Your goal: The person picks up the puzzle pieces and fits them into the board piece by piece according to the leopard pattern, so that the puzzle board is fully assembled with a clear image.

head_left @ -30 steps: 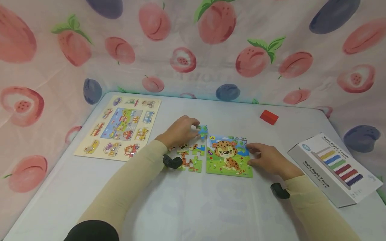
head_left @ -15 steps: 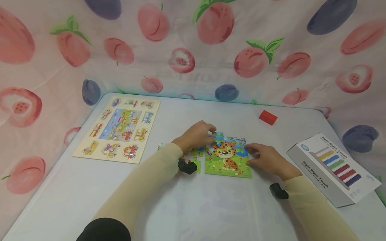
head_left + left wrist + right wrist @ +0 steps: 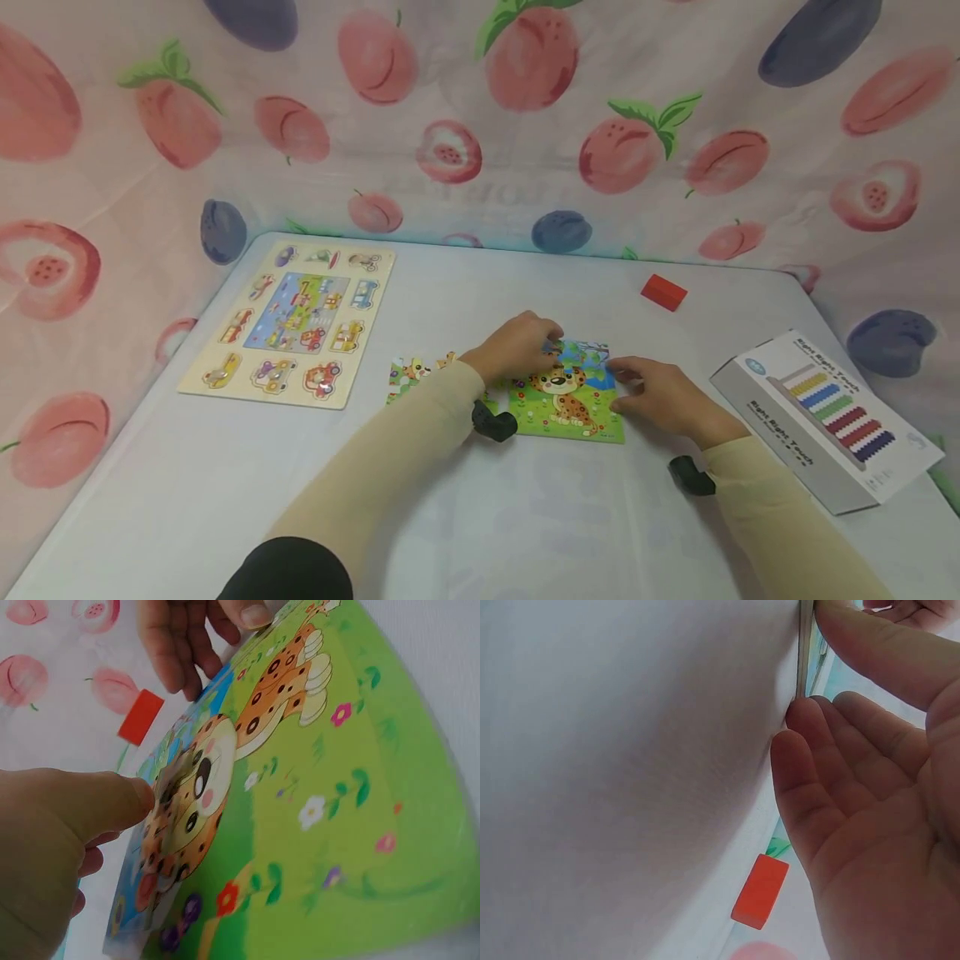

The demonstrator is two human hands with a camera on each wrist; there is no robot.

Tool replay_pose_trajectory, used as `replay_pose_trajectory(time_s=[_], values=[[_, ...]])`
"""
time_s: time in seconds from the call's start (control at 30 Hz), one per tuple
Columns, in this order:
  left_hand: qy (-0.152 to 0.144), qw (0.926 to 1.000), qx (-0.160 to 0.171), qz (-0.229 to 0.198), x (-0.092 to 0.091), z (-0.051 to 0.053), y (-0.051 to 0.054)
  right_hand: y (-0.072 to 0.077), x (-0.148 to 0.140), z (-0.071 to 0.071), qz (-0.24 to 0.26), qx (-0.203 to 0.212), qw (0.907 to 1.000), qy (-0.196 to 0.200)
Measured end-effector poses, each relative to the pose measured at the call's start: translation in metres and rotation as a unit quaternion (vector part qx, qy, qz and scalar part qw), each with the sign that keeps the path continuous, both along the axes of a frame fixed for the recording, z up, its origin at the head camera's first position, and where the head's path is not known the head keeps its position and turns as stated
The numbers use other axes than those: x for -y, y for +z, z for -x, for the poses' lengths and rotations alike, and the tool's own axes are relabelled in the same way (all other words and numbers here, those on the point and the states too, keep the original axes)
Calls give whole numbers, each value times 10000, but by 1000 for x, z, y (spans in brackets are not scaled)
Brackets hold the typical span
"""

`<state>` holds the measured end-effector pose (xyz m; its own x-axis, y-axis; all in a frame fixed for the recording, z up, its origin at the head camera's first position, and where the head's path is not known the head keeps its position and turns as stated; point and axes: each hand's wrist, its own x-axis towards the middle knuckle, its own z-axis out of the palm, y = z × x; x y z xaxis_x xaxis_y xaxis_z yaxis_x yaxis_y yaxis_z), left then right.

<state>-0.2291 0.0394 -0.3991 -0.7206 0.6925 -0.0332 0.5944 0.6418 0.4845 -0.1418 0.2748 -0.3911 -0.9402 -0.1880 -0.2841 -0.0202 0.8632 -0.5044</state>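
Observation:
A leopard puzzle board [image 3: 534, 419] lies flat on the white table. Over its upper left part, my left hand [image 3: 517, 346] pinches a small puzzle piece [image 3: 172, 806], held close above the leopard's head in the left wrist view. From the head view that piece is mostly hidden by the fingers. My right hand [image 3: 660, 396] touches the board's right edge with the thumb and relaxed fingertips; the right wrist view has the board edge-on beside the thumb. Left of the board lie loose puzzle pieces [image 3: 416, 367], partly covered by my left arm.
At the back left is a wooden vehicle puzzle board [image 3: 300, 379]. A red block [image 3: 663, 292] sits toward the back right. On the right stands a white box [image 3: 825, 417] with coloured bars printed on it. A fruit-patterned cloth [image 3: 525, 183] hangs behind the table.
My left hand has carried the puzzle piece rightward, from above the loose pieces to over the leopard board's upper left. My right hand stays at the board's right edge.

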Motion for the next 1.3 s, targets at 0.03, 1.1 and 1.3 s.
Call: replay_pose_trajectory(time_s=[0.03,1.1,1.3], values=[[10,10000,-4,4,-2,0,-1,0,0,0,3,-1,10000,9],[195,9997,-75,-87,-37,-15,-7,-2,-4,0,99,-163,9997,181],[242,9995,-202,-37,-39,-15,-10,-2,-5,1,32,-168,9997,175]])
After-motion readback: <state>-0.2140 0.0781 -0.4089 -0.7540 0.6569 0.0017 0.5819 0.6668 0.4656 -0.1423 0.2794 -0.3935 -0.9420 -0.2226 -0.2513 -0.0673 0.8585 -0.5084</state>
